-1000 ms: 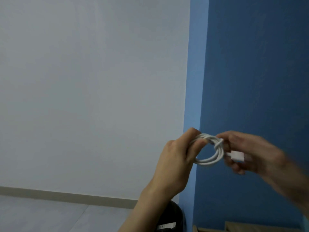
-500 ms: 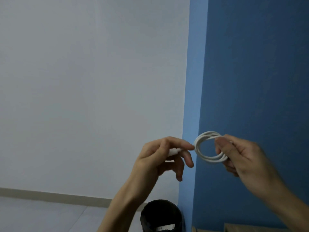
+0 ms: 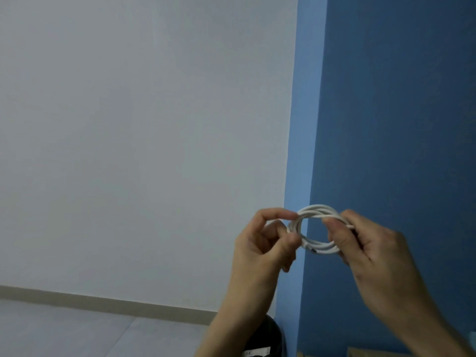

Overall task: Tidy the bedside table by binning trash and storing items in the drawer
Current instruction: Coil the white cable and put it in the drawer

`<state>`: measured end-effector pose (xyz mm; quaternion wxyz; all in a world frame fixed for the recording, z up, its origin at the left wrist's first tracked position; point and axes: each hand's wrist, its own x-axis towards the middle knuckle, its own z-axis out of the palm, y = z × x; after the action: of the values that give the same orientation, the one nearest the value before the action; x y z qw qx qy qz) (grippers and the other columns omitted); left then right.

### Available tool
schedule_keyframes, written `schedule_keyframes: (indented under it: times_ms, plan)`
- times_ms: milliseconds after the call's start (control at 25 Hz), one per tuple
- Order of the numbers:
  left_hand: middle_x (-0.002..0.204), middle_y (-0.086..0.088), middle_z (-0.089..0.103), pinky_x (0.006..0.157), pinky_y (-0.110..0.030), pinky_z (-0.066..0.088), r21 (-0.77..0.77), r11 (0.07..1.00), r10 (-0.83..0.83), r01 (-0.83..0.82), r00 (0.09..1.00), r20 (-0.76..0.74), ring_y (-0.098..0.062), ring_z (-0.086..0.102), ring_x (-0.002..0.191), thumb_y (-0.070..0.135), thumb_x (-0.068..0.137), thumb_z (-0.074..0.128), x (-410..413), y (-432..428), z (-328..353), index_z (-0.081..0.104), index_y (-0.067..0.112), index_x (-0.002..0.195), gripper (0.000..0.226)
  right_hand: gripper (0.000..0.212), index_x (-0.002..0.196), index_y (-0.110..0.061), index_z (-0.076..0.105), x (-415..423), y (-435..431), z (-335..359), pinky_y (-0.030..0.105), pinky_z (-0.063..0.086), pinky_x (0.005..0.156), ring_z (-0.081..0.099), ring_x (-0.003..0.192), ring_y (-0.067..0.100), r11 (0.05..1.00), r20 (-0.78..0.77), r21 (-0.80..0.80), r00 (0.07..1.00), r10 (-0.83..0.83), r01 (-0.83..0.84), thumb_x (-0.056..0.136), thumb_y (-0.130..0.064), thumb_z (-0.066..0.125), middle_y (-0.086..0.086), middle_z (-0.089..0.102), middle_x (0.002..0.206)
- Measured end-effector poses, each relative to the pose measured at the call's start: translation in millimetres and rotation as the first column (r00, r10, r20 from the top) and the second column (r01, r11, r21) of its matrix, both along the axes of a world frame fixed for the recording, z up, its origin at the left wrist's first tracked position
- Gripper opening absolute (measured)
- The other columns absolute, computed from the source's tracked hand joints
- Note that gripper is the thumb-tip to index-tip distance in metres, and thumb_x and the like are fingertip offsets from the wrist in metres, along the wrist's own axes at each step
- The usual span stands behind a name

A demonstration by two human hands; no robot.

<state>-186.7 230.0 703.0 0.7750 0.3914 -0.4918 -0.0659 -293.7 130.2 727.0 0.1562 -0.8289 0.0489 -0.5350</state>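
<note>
Here, cable (image 3: 320,248): white, wound into a ring of several turns, held up in the air at 4 o'clock of the frame, before the corner between white wall (image 3: 128,150) and blue wall (image 3: 399,99).
Ring face: turned toward the camera, slightly wider than tall; long axis from 9 o'clock to 3 o'clock.
Left hand (image 3: 260,248): at the ring's 9 o'clock, thumb and forefinger pinching the strands there.
Right hand (image 3: 373,258): at the ring's 3 o'clock, fingers curled round the bundle, clamping the turns together.
Plug (image 3: 313,251): dark-tipped, lying along the lower strands near 7 o'clock of the ring; tucked or free, not clear.
Bin (image 3: 273,336): black, at 6 o'clock of the frame, under the left wrist, well below the cable.
Wooden edge (image 3: 365,354): at 5 o'clock of the frame, under the right forearm; probably the bedside table; drawer out of view.
Step in hand, as judged: finishing the coil before storage.
Coming move, as judged: downward toward 5 o'clock, right hand nearer the wood and better placed to carry the ring alone; risk of turns springing apart on release of the left pinch.
</note>
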Motion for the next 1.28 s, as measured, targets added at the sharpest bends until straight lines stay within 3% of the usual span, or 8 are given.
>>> schedule_keyframes:
  times_ms: [160, 360, 600, 640, 840, 1000, 1160, 1280]
  plan:
    - [0.073, -0.001, 0.058, 0.056, -0.016, 0.044, 0.038, 0.988, 0.15, -0.152, 0.988, 0.045, -0.005, 0.052, 0.064, 0.041, 0.071, 0.062, -5, -11, 0, 0.06, 0.02, 0.096, 0.032, 0.049, 0.058, -0.019, 0.047, 2, 3, -3, 0.026, 0.03, 0.039, 0.041, 0.044, 0.021, 0.999, 0.022, 0.005, 0.999, 0.045, -0.045, 0.084, -0.059, 0.033, 0.008, 0.053, 0.07]
    - [0.064, 0.009, 0.056, 0.052, -0.026, 0.043, 0.042, 0.952, 0.295, -0.303, 0.946, 0.135, -0.004, 0.049, 0.058, 0.028, 0.079, 0.061, -9, -16, 2, 0.058, 0.013, 0.079, 0.016, 0.045, 0.071, -0.026, 0.056, -1, 3, -6, 0.016, 0.029, 0.04, 0.04, 0.042, 0.006, 0.995, 0.025, 0.049, 0.996, 0.089, -0.09, 0.085, -0.06, 0.03, -0.006, 0.051, 0.056]
    - [0.069, 0.018, 0.043, 0.055, -0.012, 0.033, -0.14, 0.732, 0.653, -0.666, 0.629, 0.423, -0.002, 0.041, 0.065, 0.006, 0.073, 0.054, -5, -10, 9, 0.046, 0.02, 0.071, 0.016, 0.037, 0.083, -0.032, 0.063, -6, 11, -5, 0.018, 0.032, 0.042, 0.046, 0.045, 0.01, 0.999, -0.023, 0.016, 0.999, 0.035, -0.034, 0.082, -0.057, 0.036, -0.009, 0.053, 0.06]
    - [0.074, 0.017, 0.045, 0.058, -0.012, 0.034, -0.15, 0.73, 0.653, -0.667, 0.614, 0.444, -0.002, 0.043, 0.071, 0.008, 0.073, 0.054, -5, -9, 11, 0.047, 0.017, 0.072, 0.012, 0.036, 0.081, -0.033, 0.061, -7, 11, -3, 0.018, 0.032, 0.041, 0.044, 0.044, 0.011, 0.995, -0.019, 0.062, 0.997, 0.074, -0.073, 0.08, -0.059, 0.037, -0.006, 0.051, 0.057]
    - [0.065, 0.012, 0.05, 0.059, -0.017, 0.038, 0.107, 0.971, 0.164, -0.213, 0.924, 0.345, -0.004, 0.044, 0.061, 0.02, 0.086, 0.059, -8, 0, 15, 0.049, 0.015, 0.081, 0.012, 0.041, 0.077, -0.028, 0.063, -8, 3, 0, 0.012, 0.029, 0.04, 0.041, 0.041, 0.005, 0.966, -0.004, 0.172, 0.981, 0.196, -0.193, 0.075, -0.062, 0.04, -0.006, 0.049, 0.048]
    - [0.079, -0.006, 0.061, 0.065, -0.018, 0.049, 0.26, 0.955, -0.219, 0.142, 0.93, 0.295, -0.006, 0.058, 0.067, 0.006, 0.086, 0.051, 15, 10, 15, 0.064, -0.007, 0.097, 0.021, 0.059, 0.072, -0.024, 0.065, -11, -8, -4, 0.016, 0.023, 0.037, 0.027, 0.037, 0.006, 0.913, 0.018, 0.302, 0.959, 0.284, -0.276, 0.066, -0.078, 0.043, 0.0, 0.035, 0.04]
    - [0.065, 0.008, 0.066, 0.062, -0.015, 0.049, 0.283, 0.959, -0.117, 0.008, 0.922, 0.369, -0.004, 0.059, 0.06, -0.008, 0.08, 0.061, 24, 14, 19, 0.07, -0.007, 0.091, 0.014, 0.067, 0.065, -0.017, 0.063, -15, -15, -2, 0.014, 0.024, 0.038, 0.027, 0.04, 0.007, 0.864, -0.074, 0.368, 0.915, 0.396, -0.344, 0.056, -0.082, 0.051, 0.003, 0.034, 0.042]
    - [0.068, 0.005, 0.065, 0.063, -0.02, 0.05, 0.235, 0.931, 0.094, -0.281, 0.804, 0.587, -0.009, 0.06, 0.064, -0.004, 0.077, 0.068, 30, 19, 25, 0.076, 0.004, 0.086, 0.014, 0.071, 0.062, -0.012, 0.059, -18, -20, 1, 0.015, 0.025, 0.039, 0.029, 0.042, 0.009, 0.856, -0.234, 0.391, 0.863, 0.448, -0.338, 0.055, -0.083, 0.052, 0.002, 0.038, 0.043]
